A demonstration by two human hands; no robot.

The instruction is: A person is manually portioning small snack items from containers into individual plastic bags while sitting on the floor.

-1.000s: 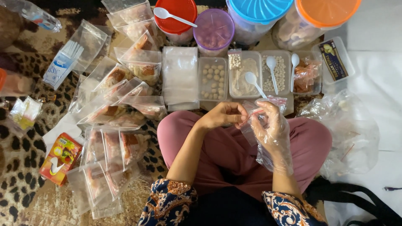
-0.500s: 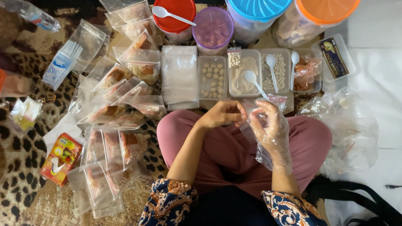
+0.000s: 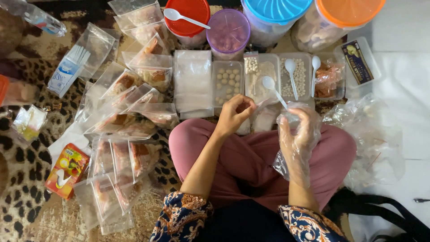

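A small clear bag sits between the two hands, just above the pink lap and in front of the trays. The left hand is bare and its fingers are curled shut on one edge of the bag. The right hand wears a loose plastic glove; its fingers are bent toward the bag's other side, but I cannot tell if they pinch it.

The bag is thin and slippery, so it could slide out of the fingers and tip. The baggy glove could snag on the bag's edge. A white spoon lies right by the hands, half over a tray, and a bump could knock it off and scatter the little white balls.

It is hard to see what is in the bag, because plastic lies on plastic there. The tall tubs at the top are cut off. The filled bags on the spotted rug hold reddish food, too blurry to tell.
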